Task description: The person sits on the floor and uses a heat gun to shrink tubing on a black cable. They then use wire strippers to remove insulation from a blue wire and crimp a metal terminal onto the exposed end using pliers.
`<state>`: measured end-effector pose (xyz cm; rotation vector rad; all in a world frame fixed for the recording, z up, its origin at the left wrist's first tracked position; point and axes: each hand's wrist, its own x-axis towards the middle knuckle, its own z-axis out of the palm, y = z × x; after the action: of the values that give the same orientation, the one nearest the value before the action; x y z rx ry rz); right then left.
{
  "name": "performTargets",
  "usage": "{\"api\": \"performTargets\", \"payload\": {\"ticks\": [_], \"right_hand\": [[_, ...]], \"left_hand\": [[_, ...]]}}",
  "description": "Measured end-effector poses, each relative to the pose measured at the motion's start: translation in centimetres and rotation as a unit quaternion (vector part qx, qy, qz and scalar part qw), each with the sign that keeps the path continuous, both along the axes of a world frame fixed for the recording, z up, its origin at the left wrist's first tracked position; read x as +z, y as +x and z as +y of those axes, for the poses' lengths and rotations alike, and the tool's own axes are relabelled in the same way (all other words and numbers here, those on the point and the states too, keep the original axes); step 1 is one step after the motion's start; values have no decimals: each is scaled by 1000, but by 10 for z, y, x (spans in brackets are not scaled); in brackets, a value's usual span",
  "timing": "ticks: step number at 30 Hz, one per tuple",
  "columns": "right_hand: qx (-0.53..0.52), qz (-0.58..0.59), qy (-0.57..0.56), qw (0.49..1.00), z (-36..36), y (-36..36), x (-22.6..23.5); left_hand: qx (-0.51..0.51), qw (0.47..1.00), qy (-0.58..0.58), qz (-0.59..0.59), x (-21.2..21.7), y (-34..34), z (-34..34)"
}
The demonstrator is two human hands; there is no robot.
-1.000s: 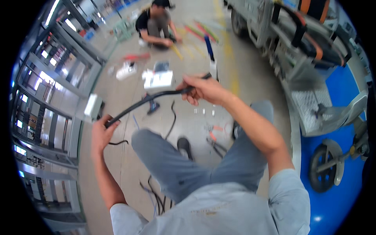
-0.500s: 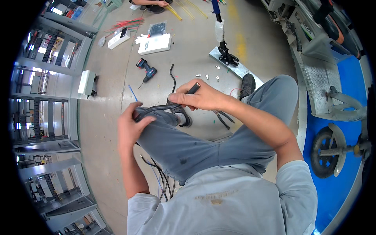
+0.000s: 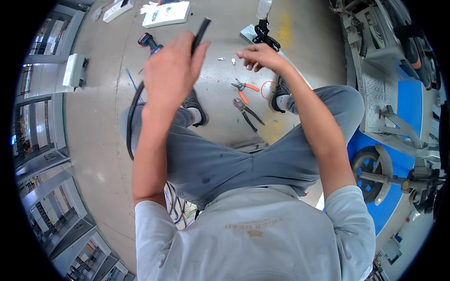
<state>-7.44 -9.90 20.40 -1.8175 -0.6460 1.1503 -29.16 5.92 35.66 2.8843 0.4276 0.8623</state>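
My left hand (image 3: 171,72) is closed around a black cable (image 3: 201,35), whose cut end sticks up past the thumb. The cable's other part bends down beside my left forearm, over the left knee. My right hand (image 3: 262,57) reaches over the floor between the feet, its fingers loosely bent and apart. Small silver cable lugs (image 3: 233,61) lie by its fingertips; one is partly covered by the fingers. Below that hand lie orange-handled pliers (image 3: 241,88) and dark-handled cutters (image 3: 247,113).
A cordless drill (image 3: 149,41) lies beyond my left hand, partly hidden. To the far right stands a wheeled machine (image 3: 375,173) on a blue surface. Grey metal cabinets (image 3: 42,117) line the left side. Several loose cables (image 3: 176,206) lie beside my left hip.
My right hand has let go of the cable and moved forward toward the lugs. The left hand has risen forward, now gripping the cable near its end. The view has shifted.
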Motion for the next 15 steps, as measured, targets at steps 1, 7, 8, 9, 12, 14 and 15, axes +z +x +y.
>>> {"api": "performTargets", "payload": {"ticks": [1, 7, 8, 9, 12, 14, 15], "right_hand": [[24, -66, -87, 994, -4, 7, -42], [97, -209, -339, 912, -78, -33, -252], [107, -205, -359, 904, -79, -56, -254], [117, -195, -374, 899, -76, -70, -254], [145, -170, -410, 885, -58, -105, -255], [152, -163, -420, 880, -50, -120, -252], [149, -216, -432, 863, -56, -131, -271]], "left_hand": [[12, 1000, -8, 3, 3, 3, 8], [14, 999, 0, -35, -6, 14, 30], [20, 1000, -6, -14, -11, 12, 33], [18, 1000, -15, 5, -16, 12, 35], [33, 997, -46, 54, -20, 5, 38], [57, 993, -61, 84, -20, 2, 41], [39, 994, -60, 84, -19, 5, 45]]}}
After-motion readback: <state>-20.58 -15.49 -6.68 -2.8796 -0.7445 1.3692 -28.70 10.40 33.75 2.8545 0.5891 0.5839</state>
